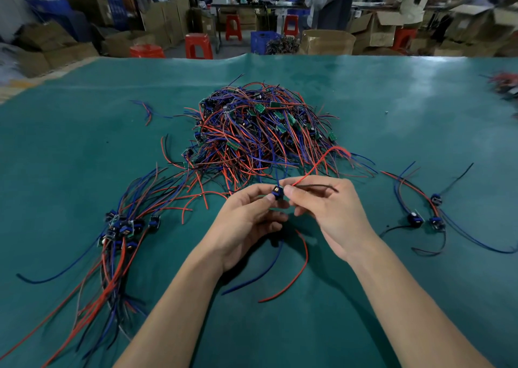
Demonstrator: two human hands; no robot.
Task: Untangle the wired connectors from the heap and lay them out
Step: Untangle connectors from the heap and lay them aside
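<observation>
Connector (277,191): small blue block held above the green mat (364,101), just in front of the heap (260,135), between your two hands.
Left hand (246,222): your thumb and fingers pinch the connector from the left.
Right hand (325,208): your fingertips pinch its red wire (319,164) beside the connector; the wire arcs up and right.
Sorted bundle (123,227): connectors laid together at your left.
Right group (423,216): a few connectors lying apart.
</observation>
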